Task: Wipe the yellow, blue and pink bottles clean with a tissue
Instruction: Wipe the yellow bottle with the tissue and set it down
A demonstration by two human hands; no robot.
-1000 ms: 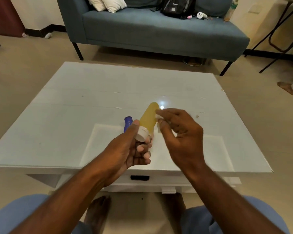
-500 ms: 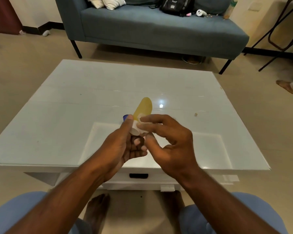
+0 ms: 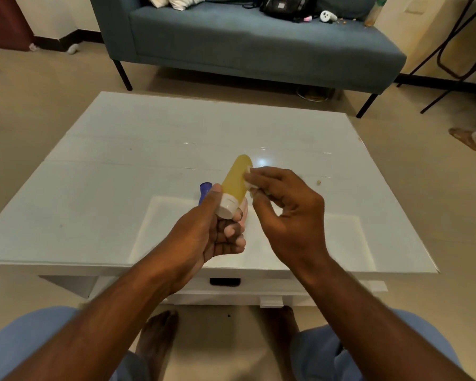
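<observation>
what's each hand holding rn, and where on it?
Left hand grips the yellow bottle at its white cap end. Right hand pinches a tissue against the bottle's side.

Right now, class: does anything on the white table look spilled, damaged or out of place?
Nothing spilled or damaged. Only a small crumb-like speck lies on the white table, right of the right hand; I cannot tell what it is.

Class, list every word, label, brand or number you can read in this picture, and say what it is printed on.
None can be read.
Black bag on the sofa: a small pale patch, too blurred to read.
Yellow bottle, held in the left hand: no print visible.
Blue bottle: mostly hidden, no print visible.
</observation>
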